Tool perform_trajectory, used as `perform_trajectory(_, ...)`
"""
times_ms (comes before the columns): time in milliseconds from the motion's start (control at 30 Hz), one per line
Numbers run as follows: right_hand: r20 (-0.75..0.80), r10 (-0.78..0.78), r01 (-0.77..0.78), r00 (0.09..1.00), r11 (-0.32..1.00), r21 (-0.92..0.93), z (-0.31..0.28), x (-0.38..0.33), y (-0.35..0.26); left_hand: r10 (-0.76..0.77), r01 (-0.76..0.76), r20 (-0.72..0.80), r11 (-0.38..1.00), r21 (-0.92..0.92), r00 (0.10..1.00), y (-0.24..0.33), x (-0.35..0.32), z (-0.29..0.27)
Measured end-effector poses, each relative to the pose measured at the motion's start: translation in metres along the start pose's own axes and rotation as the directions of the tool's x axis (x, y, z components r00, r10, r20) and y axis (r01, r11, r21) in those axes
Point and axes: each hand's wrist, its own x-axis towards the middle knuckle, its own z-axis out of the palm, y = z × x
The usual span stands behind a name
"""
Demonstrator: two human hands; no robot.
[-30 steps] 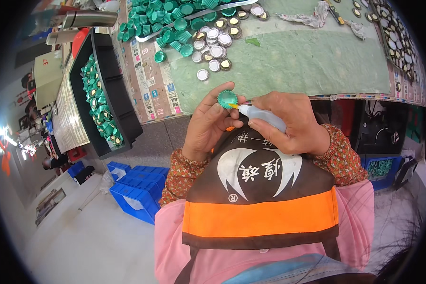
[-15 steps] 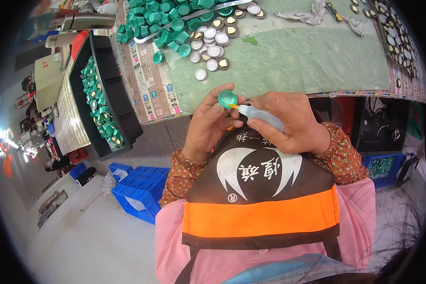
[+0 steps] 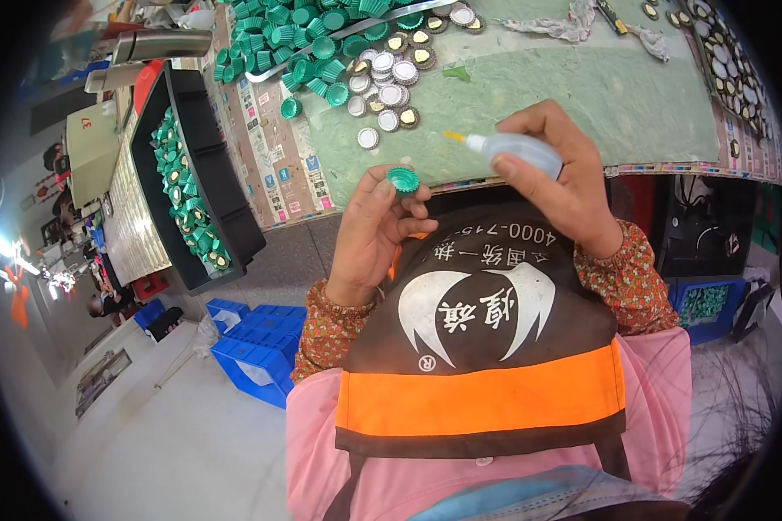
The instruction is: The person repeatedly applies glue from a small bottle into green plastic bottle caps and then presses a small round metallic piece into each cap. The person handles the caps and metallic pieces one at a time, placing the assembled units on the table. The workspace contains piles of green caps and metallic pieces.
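One green cap (image 3: 402,180), one squeeze bottle (image 3: 530,154), held

bright green fluted cap (image 3: 402,180), milky squeeze bottle (image 3: 530,154) with yellow nozzle (image 3: 453,136), rusty floral sleeves (image 3: 627,273), dark brown apron (image 3: 487,343), super loud orange band (image 3: 487,397)

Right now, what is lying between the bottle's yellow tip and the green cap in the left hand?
In the head view, nothing shows between the yellow tip and the green cap; only the green sheet appears behind.
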Motion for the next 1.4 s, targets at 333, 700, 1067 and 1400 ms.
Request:
perform_trajectory(333, -0.286, -0.032, -0.005, 0.958, 0.992, -0.128, -0.042, 0.012, 0.022, 0.340, -0.265, -0.065, 0.826, 0.497, 0.938, 0.009, -0.001, 0.009)
perform_trajectory(700, -0.388, -0.187, 0.011, 0.903, 0.911, -0.412, -0.072, 0.024, 0.056, 0.544, -0.497, 0.140, 0.592, 0.635, 0.828, 0.010, 0.011, 0.006)
perform_trajectory(1067, -0.329, -0.277, -0.062, 0.903, 0.672, -0.738, -0.090, 0.033, 0.060, 0.626, -0.616, 0.140, 0.659, 0.431, 0.767, 0.020, 0.021, 0.010)
perform_trajectory(1400, -0.062, -0.414, 0.188, 0.908, 0.537, -0.822, -0.035, 0.069, 0.032, 0.494, -0.473, 0.034, 0.809, 0.349, 0.869, 0.018, 0.018, 0.008)
